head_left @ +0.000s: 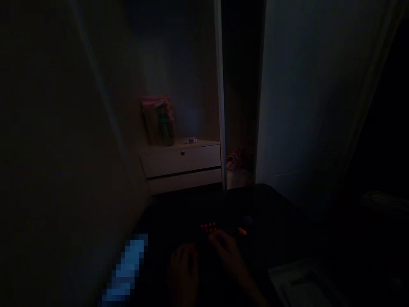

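The scene is very dark, so detail on the hands is weak. Several small round red pieces (210,227) lie in a loose group on a black tabletop (179,213). At the group's near edge is my right hand (227,252), its fingers bent and drawn together; whatever sits in them is hidden. My left hand (183,270) rests lower and to the left, with its fingers curled toward the thumb around a small red piece (192,250). An orange-pink object (242,231) lies just beyond my right hand, beside a dim round item (247,220).
A bright blue pixelated patch (128,268) is at the left. Pale papers or a flat sheet (300,281) lie at the lower right. Behind the table stand white drawers (191,160), topped by a bag (155,121), a green bottle (165,128) and a small item (191,140). A pale door panel (297,106) rises right.
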### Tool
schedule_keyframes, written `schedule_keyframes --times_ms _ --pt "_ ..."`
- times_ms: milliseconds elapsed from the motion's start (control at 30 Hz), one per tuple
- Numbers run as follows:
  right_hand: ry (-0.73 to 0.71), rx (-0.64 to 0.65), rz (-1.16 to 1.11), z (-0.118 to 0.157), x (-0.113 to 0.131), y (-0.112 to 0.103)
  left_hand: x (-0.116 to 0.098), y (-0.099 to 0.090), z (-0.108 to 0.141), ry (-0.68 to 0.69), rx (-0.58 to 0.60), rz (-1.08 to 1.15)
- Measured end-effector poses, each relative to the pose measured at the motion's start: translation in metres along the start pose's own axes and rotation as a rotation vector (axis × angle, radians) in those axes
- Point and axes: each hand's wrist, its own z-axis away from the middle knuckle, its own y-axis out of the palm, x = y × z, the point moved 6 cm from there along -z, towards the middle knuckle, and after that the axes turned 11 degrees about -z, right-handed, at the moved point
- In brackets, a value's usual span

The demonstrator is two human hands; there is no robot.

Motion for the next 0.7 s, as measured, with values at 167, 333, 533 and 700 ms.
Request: schedule_keyframes --times_ms 167,333,533,700 --pt "-0.034 0.025 0.04 0.0003 0.0001 -0.0003 -0.0005 0.0007 0.0003 0.005 0.006 0.007" --pt "-0.035 0.056 0.024 -0.0004 -0.0056 0.0001 -0.0003 0.0002 0.0002 -0.017 0.01 0.014" --pt "-0.03 0.063 0.056 0.0011 -0.0028 0.0021 -0.0015 -0.0007 -0.0003 0.017 -0.003 -0.007" --pt "-0.008 0.093 0.105 0.0025 -0.0006 0.0052 0.0003 0.0013 -0.0007 0.041 -0.014 -0.025"
